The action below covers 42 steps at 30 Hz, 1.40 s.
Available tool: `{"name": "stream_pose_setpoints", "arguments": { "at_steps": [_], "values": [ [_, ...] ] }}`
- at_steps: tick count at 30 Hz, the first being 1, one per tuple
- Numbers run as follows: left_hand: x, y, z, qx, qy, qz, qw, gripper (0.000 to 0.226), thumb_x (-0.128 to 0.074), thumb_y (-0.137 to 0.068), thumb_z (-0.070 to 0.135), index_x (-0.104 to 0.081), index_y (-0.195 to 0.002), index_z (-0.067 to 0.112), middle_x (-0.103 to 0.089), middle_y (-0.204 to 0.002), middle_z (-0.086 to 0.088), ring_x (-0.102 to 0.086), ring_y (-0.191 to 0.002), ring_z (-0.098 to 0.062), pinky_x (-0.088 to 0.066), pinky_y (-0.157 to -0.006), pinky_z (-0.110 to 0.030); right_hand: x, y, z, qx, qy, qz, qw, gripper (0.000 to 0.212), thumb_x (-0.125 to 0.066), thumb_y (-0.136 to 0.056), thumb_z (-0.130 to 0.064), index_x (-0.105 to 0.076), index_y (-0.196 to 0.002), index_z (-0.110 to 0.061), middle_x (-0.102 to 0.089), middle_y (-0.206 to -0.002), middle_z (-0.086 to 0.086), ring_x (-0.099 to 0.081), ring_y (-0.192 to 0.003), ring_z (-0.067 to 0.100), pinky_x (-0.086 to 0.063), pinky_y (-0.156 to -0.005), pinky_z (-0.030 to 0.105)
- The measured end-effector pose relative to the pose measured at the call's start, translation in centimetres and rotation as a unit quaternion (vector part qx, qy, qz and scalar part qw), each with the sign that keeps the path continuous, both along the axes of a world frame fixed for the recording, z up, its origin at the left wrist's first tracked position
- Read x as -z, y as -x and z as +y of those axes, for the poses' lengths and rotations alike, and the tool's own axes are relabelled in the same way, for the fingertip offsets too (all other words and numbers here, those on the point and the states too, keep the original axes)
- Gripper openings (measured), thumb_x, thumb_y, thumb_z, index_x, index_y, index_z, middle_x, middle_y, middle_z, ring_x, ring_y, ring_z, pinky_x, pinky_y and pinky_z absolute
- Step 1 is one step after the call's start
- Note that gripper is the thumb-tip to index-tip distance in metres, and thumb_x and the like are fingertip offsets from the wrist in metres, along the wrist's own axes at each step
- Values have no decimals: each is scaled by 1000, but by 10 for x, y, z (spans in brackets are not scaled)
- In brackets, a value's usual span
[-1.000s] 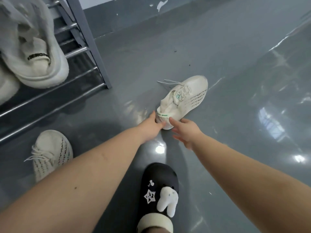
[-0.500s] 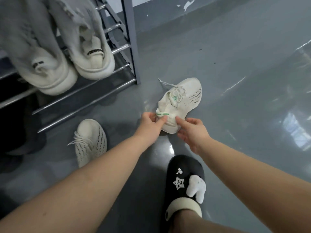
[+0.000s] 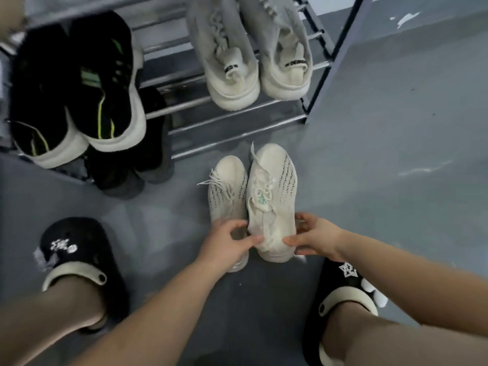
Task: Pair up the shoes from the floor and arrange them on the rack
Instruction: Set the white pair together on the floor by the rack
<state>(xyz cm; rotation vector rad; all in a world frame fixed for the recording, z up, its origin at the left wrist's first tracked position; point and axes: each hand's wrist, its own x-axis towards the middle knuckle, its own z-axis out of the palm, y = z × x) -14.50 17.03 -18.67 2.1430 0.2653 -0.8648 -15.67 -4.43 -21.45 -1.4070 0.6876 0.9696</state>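
While I crouched over the grey glossy floor point(image 3: 383, 180), my left hand point(image 3: 224, 247) and my right hand point(image 3: 314, 237) closed on the heel end of the cream knit sneaker with dotted black side markings and a green tongue logo point(image 3: 272, 196). My left thumb and fingers pinched its inner heel edge, and my right fingers curled around the outer heel, so the shoe ran forward from my grip with its toe pointing at the rack. Its matching cream knit sneaker point(image 3: 228, 191) lay touching it on the left, toe the same way, with its heel mostly hidden under my left hand; I could not tell whether that hand pressed on it as well.

Both shoes sat on the floor just in front of the lower front rail of the grey metal-barred shoe rack point(image 3: 237, 122), near its right-hand post. On the rack's bars above stood a pair of pale grey knit sneakers point(image 3: 253, 62), heels toward me, toward the right end. A pair of black sneakers with neon-green stripes and white soles point(image 3: 79, 88) sat toward the left end. My feet in black clogs point(image 3: 76, 260) stood on either side of my arms.
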Motion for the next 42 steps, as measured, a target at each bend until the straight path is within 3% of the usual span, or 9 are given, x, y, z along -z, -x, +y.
{"name": "stream_pose_setpoints", "arguments": {
  "at_steps": [3,7,14,17,21,26,30,37,42],
  "values": [
    [14,6,25,-97,-53,-43,993,60,-78,-66,46,-62,-118,21,-56,-119,2,-55,-110,-15,-45,-100,-36,7,3,9,-25,34,-5,999,75,-74,-75,3,-39,-138,-16,-59,-121,15,-62,-107,33,-51,-93,53],
    [31,9,41,-210,-31,103,972,83,-76,-64,52,-50,-133,14,-54,-134,-6,-54,-119,-25,-43,-102,-36,16,4,14,-50,69,-3,996,76,-75,-75,1,-39,-139,-16,-61,-117,14,-63,-104,30,-57,-82,43],
    [44,11,30,-324,144,226,907,54,-66,-86,18,-43,-135,16,-56,-131,-2,-55,-114,-24,-47,-92,-40,24,0,15,-77,123,-1,989,78,-79,-72,-6,-38,-137,-20,-62,-112,8,-63,-100,29,-58,-77,41],
    [47,14,25,-329,168,232,900,50,-61,-89,11,-42,-136,14,-57,-127,-3,-57,-110,-24,-50,-84,-37,25,-3,14,-47,101,7,994,78,-78,-74,-6,-35,-138,-22,-61,-113,7,-63,-102,30,-58,-71,42],
    [49,16,27,-328,191,235,895,44,-59,-91,10,-45,-132,13,-60,-122,-6,-59,-107,-23,-53,-75,-32,25,-6,1,-17,67,12,998,75,-74,-76,0,-38,-139,-19,-61,-115,12,-63,-104,33,-56,-83,50],
    [47,13,27,-310,217,226,898,41,-54,-94,12,-42,-133,17,-58,-123,-3,-57,-109,-23,-50,-86,-43,14,-11,-9,-7,18,15,1000,68,-68,-83,0,-41,-141,-20,-62,-116,9,-66,-91,21,-57,-58,27],
    [37,6,20,-315,263,222,884,39,-50,-95,10,-43,-134,16,-58,-123,-4,-58,-103,-22,-52,-81,-41,8,-13,-17,18,18,-7,1000,65,-67,-83,-1,-43,-141,-17,-59,-126,11,-66,-92,21,-57,-59,27],
    [22,-22,11,-289,300,166,894,37,-50,-95,10,-46,-132,14,-60,-116,-3,-61,-90,-15,-54,-74,-35,-5,-24,-25,116,24,-60,991,60,-63,-85,2,-42,-140,-13,-64,-107,7,-71,-66,11,-54,-50,22],
    [13,-56,4,-269,296,127,908,37,-50,-95,10,-47,-132,12,-62,-115,-5,-63,-91,-16,-56,-74,-36,-16,-55,-32,135,38,-78,987,63,-67,-82,1,-40,-139,-9,-61,-122,13,-68,-84,22,-60,-59,30]
  ]
}}
